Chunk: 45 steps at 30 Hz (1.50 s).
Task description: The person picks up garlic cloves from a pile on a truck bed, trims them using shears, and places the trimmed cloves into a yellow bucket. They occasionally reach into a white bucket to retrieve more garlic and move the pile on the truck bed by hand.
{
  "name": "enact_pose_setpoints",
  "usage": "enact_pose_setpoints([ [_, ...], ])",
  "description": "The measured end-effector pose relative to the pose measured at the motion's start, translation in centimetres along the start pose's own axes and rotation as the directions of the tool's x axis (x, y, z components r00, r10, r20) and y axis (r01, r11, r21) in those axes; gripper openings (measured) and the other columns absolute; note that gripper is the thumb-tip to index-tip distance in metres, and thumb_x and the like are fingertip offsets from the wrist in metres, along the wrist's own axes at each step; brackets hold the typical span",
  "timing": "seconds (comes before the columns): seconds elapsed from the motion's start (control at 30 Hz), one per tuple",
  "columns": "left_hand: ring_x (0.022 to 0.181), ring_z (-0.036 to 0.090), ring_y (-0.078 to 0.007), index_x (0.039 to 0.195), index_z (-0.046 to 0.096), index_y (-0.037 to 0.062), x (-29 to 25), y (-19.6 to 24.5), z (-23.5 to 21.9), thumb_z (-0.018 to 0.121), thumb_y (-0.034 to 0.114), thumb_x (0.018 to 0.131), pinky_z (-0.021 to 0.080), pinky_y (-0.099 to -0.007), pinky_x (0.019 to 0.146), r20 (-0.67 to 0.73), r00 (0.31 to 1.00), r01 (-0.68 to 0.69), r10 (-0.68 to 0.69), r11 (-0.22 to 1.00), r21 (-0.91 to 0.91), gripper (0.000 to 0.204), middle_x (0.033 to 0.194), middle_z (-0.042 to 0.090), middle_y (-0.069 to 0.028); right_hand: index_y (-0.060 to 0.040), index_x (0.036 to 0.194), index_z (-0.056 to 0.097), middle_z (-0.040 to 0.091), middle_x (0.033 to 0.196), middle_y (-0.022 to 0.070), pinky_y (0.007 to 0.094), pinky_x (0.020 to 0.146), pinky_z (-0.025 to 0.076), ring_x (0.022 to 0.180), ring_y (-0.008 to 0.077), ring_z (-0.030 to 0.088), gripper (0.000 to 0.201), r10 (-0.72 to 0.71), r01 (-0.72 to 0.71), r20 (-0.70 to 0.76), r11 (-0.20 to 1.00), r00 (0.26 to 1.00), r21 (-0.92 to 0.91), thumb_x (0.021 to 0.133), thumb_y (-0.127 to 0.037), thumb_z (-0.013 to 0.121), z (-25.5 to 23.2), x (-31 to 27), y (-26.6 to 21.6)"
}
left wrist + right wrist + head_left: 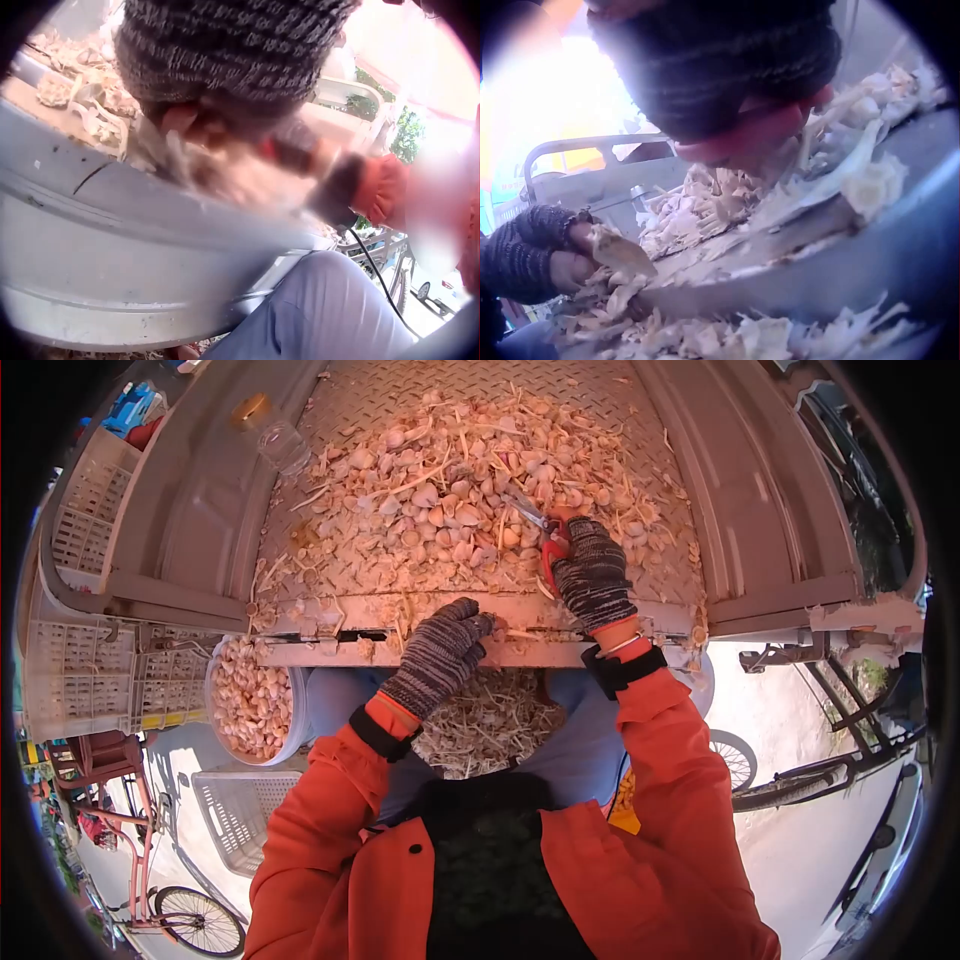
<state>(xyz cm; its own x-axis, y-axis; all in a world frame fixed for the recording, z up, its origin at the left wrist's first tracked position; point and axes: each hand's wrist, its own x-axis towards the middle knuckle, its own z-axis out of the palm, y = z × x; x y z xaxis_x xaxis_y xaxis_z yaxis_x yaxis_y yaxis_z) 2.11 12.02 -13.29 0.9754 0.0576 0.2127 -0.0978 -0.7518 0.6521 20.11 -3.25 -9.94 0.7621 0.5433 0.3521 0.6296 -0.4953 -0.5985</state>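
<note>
My left hand (pixel 440 650), in a grey knit glove with bare fingertips, is at the metal edge of the truck bed. Its fingers and thumb pinch a pale, papery garlic piece (pixel 621 255), seen in the right wrist view. A matching glove covers my right hand (pixel 592 572), which grips red-handled shears (pixel 549 555) over the near right side of the garlic pile (pixel 450 510). The blades point up and left, toward loose cloves. In the left wrist view, blur covers what lies under the gloved fingers.
A white bucket (pixel 300 710) of cloves stands left of my legs. Dry stem trimmings (pixel 490 730) lie between my knees. A clear jar (pixel 285 448) with a gold lid sits at the bed's left wall. Plastic crates (pixel 80 670) and a bicycle (pixel 190 920) are farther left.
</note>
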Motion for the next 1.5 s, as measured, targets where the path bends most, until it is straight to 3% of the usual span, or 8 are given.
enact_pose_setpoints([
  [0.1, 0.086, 0.063, -0.0225, 0.111, 0.063, 0.0045, -1.8, 0.4, -0.8, 0.062, 0.007, 0.086, 0.051, -0.0329, 0.076, -0.038, 0.99, -0.134, 0.134, 0.991, 0.003, 0.025, 0.094, 0.062, -0.0115, -0.009, 0.116, 0.059, 0.065, 0.095, 0.0155, 0.0354, 0.079, 0.051, 0.09, 0.0268, 0.065, 0.04, 0.152, -0.143, -0.055, 0.979, 0.987, 0.142, 0.077, -0.002, 0.065, -1.4, 0.6, 0.0],
  [0.23, 0.078, 0.061, -0.0164, 0.111, 0.062, 0.0022, 1.3, 3.2, -3.3, 0.053, 0.009, 0.091, 0.049, -0.0305, 0.073, 0.086, 0.904, 0.401, -0.418, 0.764, -0.506, 0.024, 0.085, 0.062, -0.0078, -0.0056, 0.114, 0.059, 0.067, 0.096, 0.0113, 0.0295, 0.076, 0.05, 0.088, 0.017, 0.064, 0.033, 0.277, -0.269, -0.056, 0.955, 0.959, 0.125, 0.081, 0.0, 0.062, -3.2, 0.7, 1.3],
  [0.3, 0.079, 0.063, -0.022, 0.114, 0.06, 0.0004, 4.3, 2.7, -2.5, 0.055, 0.015, 0.089, 0.05, -0.033, 0.077, -0.017, 0.968, 0.217, -0.249, 0.875, -0.432, 0.029, 0.091, 0.065, -0.0129, -0.0058, 0.116, 0.058, 0.066, 0.094, 0.0075, 0.0263, 0.075, 0.049, 0.084, 0.0127, 0.061, 0.035, 0.297, -0.281, -0.035, 0.93, 0.954, 0.235, 0.082, 0.004, 0.059, -4.1, -0.3, 1.1],
  [0.43, 0.089, 0.064, -0.0297, 0.118, 0.057, 0.0, 9.1, 0.5, 1.5, 0.061, 0.023, 0.085, 0.05, -0.0365, 0.083, -0.033, 0.988, 0.151, -0.148, 0.977, 0.15, 0.04, 0.099, 0.066, -0.0177, -0.0063, 0.119, 0.055, 0.059, 0.091, 0.0007, 0.0218, 0.071, 0.048, 0.079, 0.0083, 0.057, 0.045, 0.226, -0.332, 0.244, 0.678, 0.943, 0.656, 0.078, 0.008, 0.064, -6.8, -6.5, -3.3],
  [0.5, 0.093, 0.063, -0.032, 0.118, 0.057, 0.0001, 10.1, 0.1, 2.6, 0.063, 0.024, 0.083, 0.049, -0.0377, 0.085, -0.024, 0.992, 0.125, -0.123, 0.976, 0.177, 0.043, 0.102, 0.065, -0.0188, -0.0055, 0.118, 0.055, 0.057, 0.088, -0.0004, 0.022, 0.069, 0.048, 0.078, 0.008, 0.056, 0.044, 0.22, -0.564, 0.527, 0.167, 0.821, 0.809, 0.077, 0.005, 0.068, -6.7, -10.0, -4.3],
  [0.67, 0.095, 0.062, -0.0347, 0.114, 0.057, -0.0007, 10.4, 1.3, 2.3, 0.062, 0.017, 0.083, 0.049, -0.0396, 0.084, -0.007, 0.981, 0.193, -0.195, 0.961, 0.201, 0.037, 0.102, 0.064, -0.0206, -0.006, 0.114, 0.055, 0.055, 0.085, -0.001, 0.0202, 0.066, 0.046, 0.073, 0.0077, 0.051, 0.045, 0.081, -0.261, 0.398, 0.867, 0.914, 0.423, 0.075, 0.0, 0.074, -3.6, -15.0, -3.3],
  [0.9, 0.095, 0.063, -0.0312, 0.118, 0.054, -0.0006, 11.1, 1.7, 1.2, 0.068, 0.015, 0.078, 0.049, -0.0369, 0.083, 0.133, 0.957, 0.251, -0.257, 0.966, 0.063, 0.045, 0.104, 0.064, -0.0196, -0.0065, 0.113, 0.055, 0.058, 0.086, 0.0022, 0.021, 0.069, 0.047, 0.073, 0.0096, 0.054, 0.039, 0.332, -0.246, 0.022, 0.651, 0.943, 0.718, 0.077, 0.003, 0.068, -1.4, -9.5, 1.3],
  [1.5, 0.075, 0.055, -0.0122, 0.099, 0.06, 0.002, 10.7, 3.3, -3.0, 0.066, 0.005, 0.078, 0.049, -0.0282, 0.073, 0.077, 0.948, 0.318, -0.309, 0.925, -0.209, 0.022, 0.086, 0.061, -0.006, -0.0138, 0.106, 0.065, 0.063, 0.084, 0.0129, 0.0394, 0.073, 0.05, 0.081, 0.0307, 0.061, 0.035, 0.0, 0.003, 0.034, 0.998, 0.999, -0.069, 0.072, -0.018, 0.069, -4.9, -5.8, -0.8],
])
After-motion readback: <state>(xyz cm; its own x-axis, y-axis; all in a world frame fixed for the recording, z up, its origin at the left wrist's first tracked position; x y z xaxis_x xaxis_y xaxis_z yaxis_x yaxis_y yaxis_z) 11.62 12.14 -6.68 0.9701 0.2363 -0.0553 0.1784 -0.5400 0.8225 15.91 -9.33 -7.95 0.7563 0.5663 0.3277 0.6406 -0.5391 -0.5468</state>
